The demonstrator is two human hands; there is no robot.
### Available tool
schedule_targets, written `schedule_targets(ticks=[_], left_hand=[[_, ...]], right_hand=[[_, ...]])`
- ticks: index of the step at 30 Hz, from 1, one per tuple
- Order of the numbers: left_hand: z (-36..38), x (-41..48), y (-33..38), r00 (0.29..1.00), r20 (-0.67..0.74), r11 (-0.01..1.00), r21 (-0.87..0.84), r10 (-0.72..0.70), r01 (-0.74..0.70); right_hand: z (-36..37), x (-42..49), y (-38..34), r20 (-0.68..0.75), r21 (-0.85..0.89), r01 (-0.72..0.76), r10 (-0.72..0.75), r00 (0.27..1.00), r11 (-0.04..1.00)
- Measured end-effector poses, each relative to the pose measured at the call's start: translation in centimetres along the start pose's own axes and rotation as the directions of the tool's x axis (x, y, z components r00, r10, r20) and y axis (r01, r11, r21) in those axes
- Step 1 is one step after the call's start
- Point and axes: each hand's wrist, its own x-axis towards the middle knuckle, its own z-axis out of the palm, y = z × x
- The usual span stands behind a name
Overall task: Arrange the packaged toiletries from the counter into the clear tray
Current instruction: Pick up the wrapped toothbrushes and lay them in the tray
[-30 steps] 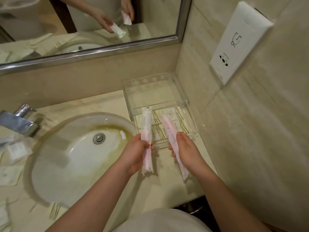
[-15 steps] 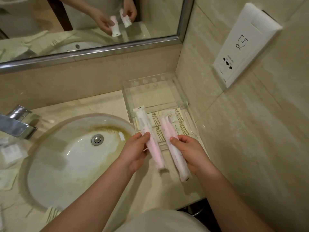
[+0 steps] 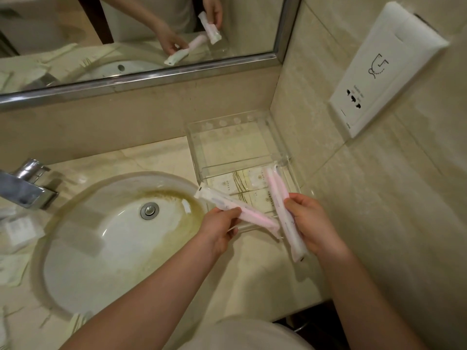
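My left hand (image 3: 222, 229) and right hand (image 3: 309, 221) each pinch a pink wrapped toothbrush above the clear tray (image 3: 197, 157) in the tabletop's back right corner. Best laid parallel beside the flat packets (image 3: 235, 184), I judge, lowering one toothbrush (image 3: 242, 207) first, then the other (image 3: 279, 198).

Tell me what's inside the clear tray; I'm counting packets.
The clear tray holds flat striped packets in front; the held pink packages hide some. Its back section looks empty.

Your forearms are bare to the elbows, no sleeves in sight; your left hand (image 3: 219, 229) and right hand (image 3: 311, 222) wear no gloves, rings or watch; a pale garment covers your front.
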Motion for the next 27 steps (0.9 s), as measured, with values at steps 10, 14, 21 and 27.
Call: schedule_targets(ticks=[10, 14, 21, 27], left_hand=[[3.0, -0.1, -1.3, 0.996, -0.061, 0.962, -0.269, -0.065, 0.047], [3.3, -0.5, -1.8, 0.995, -0.005, 0.913, -0.397, -0.099, 0.089], [3.0, -0.9, -2.8, 0.996, 0.020, 0.918, -0.388, -0.083, 0.084], [1.5, -1.2, -2.9, 0.999, 0.038, 0.935, -0.353, -0.018, 0.030]], right_hand=[[-1.0, 1.4, 2.1, -0.179, -0.188, 0.027, -0.061, 0.982, 0.982], [-1.0, 1.8, 3.1, -0.139, -0.101, -0.040, 0.025, 0.990, 0.994], [-1.0, 2.8, 3.3, -0.028, 0.052, -0.035, 0.036, 0.999, 0.998], [-0.4, 2.9, 4.0, -0.053, 0.104, -0.061, 0.066, 0.996, 0.993]])
